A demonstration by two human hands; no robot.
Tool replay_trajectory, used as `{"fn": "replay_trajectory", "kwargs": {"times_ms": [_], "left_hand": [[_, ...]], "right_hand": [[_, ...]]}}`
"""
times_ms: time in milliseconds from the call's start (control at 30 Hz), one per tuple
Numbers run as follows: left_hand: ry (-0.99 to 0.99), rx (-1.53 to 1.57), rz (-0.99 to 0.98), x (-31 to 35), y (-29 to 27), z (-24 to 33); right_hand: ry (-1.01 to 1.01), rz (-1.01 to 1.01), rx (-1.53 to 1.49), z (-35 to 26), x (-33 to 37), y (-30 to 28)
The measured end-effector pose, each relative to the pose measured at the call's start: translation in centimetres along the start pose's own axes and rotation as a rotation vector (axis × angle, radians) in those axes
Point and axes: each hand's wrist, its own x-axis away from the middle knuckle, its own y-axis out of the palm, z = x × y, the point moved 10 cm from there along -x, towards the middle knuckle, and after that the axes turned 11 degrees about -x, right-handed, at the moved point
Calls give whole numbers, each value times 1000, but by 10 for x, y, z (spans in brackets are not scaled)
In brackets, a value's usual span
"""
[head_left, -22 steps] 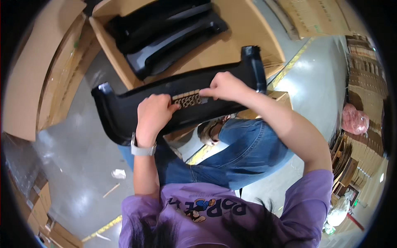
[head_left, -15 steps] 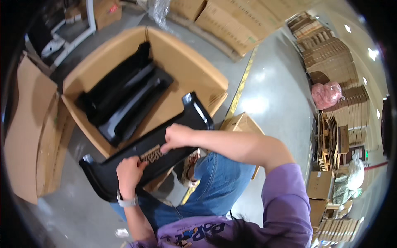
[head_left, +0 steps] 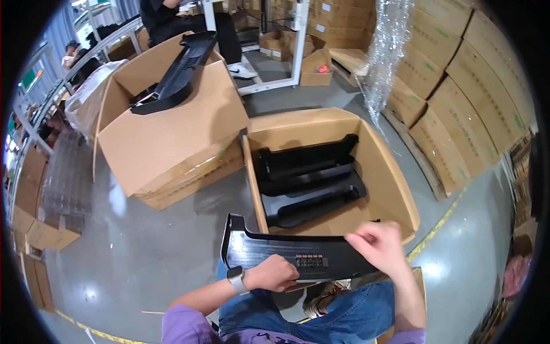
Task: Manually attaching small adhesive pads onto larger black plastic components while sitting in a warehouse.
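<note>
I hold a long black plastic panel (head_left: 275, 252) with an upturned left end across my lap. My left hand (head_left: 278, 273), with a white watch on the wrist, grips its near edge beside a small patterned patch (head_left: 311, 261). My right hand (head_left: 378, 243) is blurred and rests on the panel's right part, its fingers curled over the top edge. Just beyond the panel stands an open cardboard box (head_left: 395, 178) with several more black panels (head_left: 306, 180) stacked inside.
A second, larger cardboard box (head_left: 166, 137) at the left holds another black panel (head_left: 177, 71). Stacked cartons (head_left: 470, 86) line the right side next to hanging plastic wrap (head_left: 387, 51). A person in black (head_left: 172, 17) stands at the back by a white frame table. Grey concrete floor with a yellow line.
The view has swung upward from my lap toward the boxes and the room. The panel stays in both hands; my right hand has slid toward its right end.
</note>
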Motion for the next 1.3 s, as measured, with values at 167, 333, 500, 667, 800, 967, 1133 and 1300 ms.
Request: {"fn": "replay_trajectory", "kwargs": {"times_ms": [167,333,500,667,800,967,1133,1300], "left_hand": [[-127,170,155,23,-107,-8],[-528,-126,476,52,-266,-13],[-719,-950,613,42,-389,-82],[-1115,-1396,387,36,-458,-204],[-1287,-1313,272,43,-467,-280],[-1207,-1332,119,27,-448,-328],[-1096,-1589,90,10,-472,-324],[-642,-786,442,-120,-272,-237]], "right_hand": [[-679,433,-250,-89,88,-84],[-350,641,21,-26,88,-86],[-220,342,-47,6,66,-56],[-319,49,133,10,70,-21],[-270,-6,223,25,79,-18],[-171,-12,180,29,78,-27],[16,67,9,39,72,-40],[193,35,-370,62,67,-48]]}}
